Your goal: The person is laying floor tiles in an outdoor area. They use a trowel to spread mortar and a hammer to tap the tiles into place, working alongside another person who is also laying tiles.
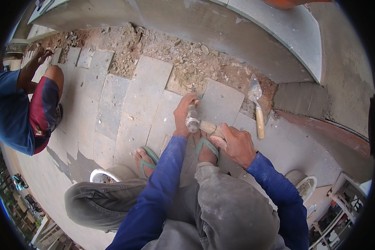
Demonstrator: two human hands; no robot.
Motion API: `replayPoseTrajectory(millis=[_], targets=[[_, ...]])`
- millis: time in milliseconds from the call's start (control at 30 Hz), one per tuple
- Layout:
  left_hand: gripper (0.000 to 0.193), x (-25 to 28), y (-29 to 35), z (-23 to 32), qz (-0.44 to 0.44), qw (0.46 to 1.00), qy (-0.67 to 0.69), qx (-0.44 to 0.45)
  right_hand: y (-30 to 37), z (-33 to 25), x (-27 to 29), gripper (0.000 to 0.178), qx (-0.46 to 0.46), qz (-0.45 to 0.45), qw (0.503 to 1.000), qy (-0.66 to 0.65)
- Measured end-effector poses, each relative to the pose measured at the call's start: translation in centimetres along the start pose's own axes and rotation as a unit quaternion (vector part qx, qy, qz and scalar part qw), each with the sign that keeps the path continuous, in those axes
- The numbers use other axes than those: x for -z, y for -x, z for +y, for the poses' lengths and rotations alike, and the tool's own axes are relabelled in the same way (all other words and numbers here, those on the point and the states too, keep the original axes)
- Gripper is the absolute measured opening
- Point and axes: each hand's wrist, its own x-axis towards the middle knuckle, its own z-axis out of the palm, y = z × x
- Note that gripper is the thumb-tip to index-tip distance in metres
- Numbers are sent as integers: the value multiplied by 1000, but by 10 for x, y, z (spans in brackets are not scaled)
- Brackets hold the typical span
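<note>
- The right hand (236, 143) is closed around the wooden handle of a hammer (200, 123); the handle is gripped toward its near end, which by judgement gives swing leverage
- The hammer's metal head is held just beside the left hand (184, 113), low over the paving, at the near edge of the stone slab (221, 102)
- The left hand is laid with its fingers curled over the left edge of that slab, touching it; whether a small tool is pinched under the fingers cannot be told. The hold is judged to steady the slab against the hammer
- The stone slab is located at the far right end of the laid paving (129, 108), tilted against the row, with its far edge on the rubble bed (183, 58)
- A trowel (256, 104) with a wooden handle is laid to the right of the slab, blade pointing far, within reach of the right hand
- Both feet in green sandals (148, 160) are placed on the paving near the slab, so the squatting posture is kept close to the work
- A second person (25, 108) in a blue shirt is crouched at the far left, one hand on the ground at the paving's far edge
- A grey concrete kerb (221, 29) is curved along the far side of the rubble bed
</note>
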Motion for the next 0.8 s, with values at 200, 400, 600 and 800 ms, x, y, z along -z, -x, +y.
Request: replayPoseTrajectory(millis=[200, 400, 600, 800], targets=[[16, -4, 0, 0, -18, 998, 16, 58, 11, 9, -15, 37, 27, 43, 998, -34], [26, 2, 9, -15, -1, 999, 18, 43, 8, -5, 0, 36, 3, 58, 989, -133], [27, -6, 19, 20, -20, 1000, 15, 7, 37, -9, -1, 40, -106, 66, 969, -212], [24, -8, 9, 16, -33, 999, -1, 34, 41, -12, 7, 42, -138, 104, 958, -228]])
